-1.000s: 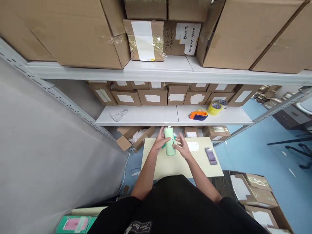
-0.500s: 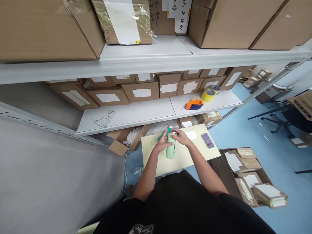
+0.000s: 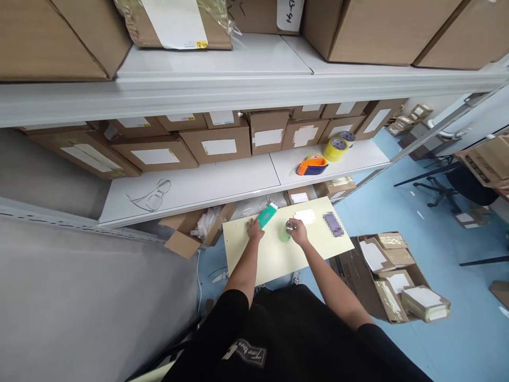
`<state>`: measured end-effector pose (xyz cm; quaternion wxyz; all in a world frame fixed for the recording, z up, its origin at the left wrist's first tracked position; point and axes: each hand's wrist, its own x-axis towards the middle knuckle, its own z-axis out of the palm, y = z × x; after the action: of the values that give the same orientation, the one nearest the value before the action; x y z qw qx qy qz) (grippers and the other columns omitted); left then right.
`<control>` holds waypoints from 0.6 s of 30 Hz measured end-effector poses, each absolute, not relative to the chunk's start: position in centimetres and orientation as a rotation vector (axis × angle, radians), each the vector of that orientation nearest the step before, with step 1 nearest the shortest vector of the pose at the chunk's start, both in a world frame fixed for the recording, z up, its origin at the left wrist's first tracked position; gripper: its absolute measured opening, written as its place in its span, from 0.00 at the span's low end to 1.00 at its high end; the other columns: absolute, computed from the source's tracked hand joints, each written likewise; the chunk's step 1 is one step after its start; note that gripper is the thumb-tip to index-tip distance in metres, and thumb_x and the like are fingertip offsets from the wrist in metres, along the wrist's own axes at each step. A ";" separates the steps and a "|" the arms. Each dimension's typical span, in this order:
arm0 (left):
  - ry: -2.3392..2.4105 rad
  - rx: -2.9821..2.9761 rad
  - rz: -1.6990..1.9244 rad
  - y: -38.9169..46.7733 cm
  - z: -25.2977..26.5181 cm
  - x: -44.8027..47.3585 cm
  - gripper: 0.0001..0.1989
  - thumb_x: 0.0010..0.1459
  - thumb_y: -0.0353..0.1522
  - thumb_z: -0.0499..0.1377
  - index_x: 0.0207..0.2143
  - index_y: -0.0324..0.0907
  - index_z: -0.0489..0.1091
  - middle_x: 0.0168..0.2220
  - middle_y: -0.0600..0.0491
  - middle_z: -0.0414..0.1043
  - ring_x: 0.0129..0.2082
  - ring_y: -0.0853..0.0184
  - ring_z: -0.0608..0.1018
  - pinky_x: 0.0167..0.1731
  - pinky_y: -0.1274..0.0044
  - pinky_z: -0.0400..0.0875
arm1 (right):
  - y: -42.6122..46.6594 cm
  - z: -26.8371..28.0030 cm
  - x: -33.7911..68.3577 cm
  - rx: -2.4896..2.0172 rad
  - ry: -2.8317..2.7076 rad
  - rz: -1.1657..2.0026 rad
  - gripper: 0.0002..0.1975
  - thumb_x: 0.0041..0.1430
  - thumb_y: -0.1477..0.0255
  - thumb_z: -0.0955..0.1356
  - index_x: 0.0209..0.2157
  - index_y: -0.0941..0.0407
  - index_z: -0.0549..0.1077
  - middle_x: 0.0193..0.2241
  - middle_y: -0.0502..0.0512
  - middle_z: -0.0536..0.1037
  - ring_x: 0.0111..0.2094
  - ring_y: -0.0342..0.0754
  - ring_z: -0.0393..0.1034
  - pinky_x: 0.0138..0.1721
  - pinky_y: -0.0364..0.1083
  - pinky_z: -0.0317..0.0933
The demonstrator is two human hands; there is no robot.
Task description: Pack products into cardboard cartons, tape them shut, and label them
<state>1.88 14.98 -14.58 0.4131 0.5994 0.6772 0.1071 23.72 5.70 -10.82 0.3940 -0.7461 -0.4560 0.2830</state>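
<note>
A pale green bottle [image 3: 284, 236] stands on the cream tabletop [image 3: 274, 260], a shiny rim showing at its top. My right hand [image 3: 299, 232] is closed around its upper part. To the left, my left hand [image 3: 254, 230] is at the near end of a flat green box [image 3: 266, 215], its thumb and fingers on either side of it. The box lies aslant, with a white flap or end at its far corner. Right of the box there is a white paper [image 3: 305, 216], and farther right a blurred-out purple item [image 3: 333, 224].
A shelf [image 3: 207, 185] above the table's far edge carries glasses [image 3: 153, 196], an orange tape dispenser [image 3: 312, 165], yellow tape rolls [image 3: 335, 149] and cardboard boxes [image 3: 218, 144]. An open carton [image 3: 189, 233] stands at left; a large carton of parcels [image 3: 397, 281] sits right.
My hands have moved apart. Both were on the bottle; now the left is at the green box and the right alone grips the bottle's top. The view has shifted slightly.
</note>
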 end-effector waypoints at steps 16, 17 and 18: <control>1.617 1.534 0.385 9.9 -17.9 -1.5 0.48 0.40 0.19 0.64 0.66 0.38 0.57 0.65 0.40 0.62 0.63 0.51 0.69 0.62 0.72 0.65 | 2.8 -13.7 24.1 -1.817 -1.251 0.836 0.26 0.43 0.68 0.71 0.48 0.53 0.75 0.44 0.58 0.78 0.35 0.53 0.75 0.43 0.56 0.73; 1.585 1.525 0.400 9.5 -18.1 -1.5 0.46 0.39 0.19 0.64 0.64 0.39 0.60 0.63 0.41 0.64 0.63 0.51 0.69 0.62 0.71 0.65 | 2.7 -12.8 24.2 -1.816 -1.239 0.825 0.26 0.44 0.66 0.71 0.48 0.53 0.75 0.44 0.58 0.79 0.34 0.53 0.74 0.43 0.56 0.72; 1.559 1.514 0.409 9.2 -18.4 -1.5 0.45 0.39 0.20 0.65 0.63 0.40 0.61 0.62 0.42 0.66 0.63 0.51 0.70 0.61 0.70 0.67 | 2.6 -11.8 24.2 -1.807 -1.225 0.801 0.26 0.44 0.65 0.71 0.48 0.53 0.75 0.44 0.58 0.79 0.34 0.53 0.74 0.43 0.55 0.72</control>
<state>-1.52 9.15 -18.39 0.4483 0.6120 0.6302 0.1653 24.25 2.62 -11.78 0.3968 -0.7134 -0.4833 0.3163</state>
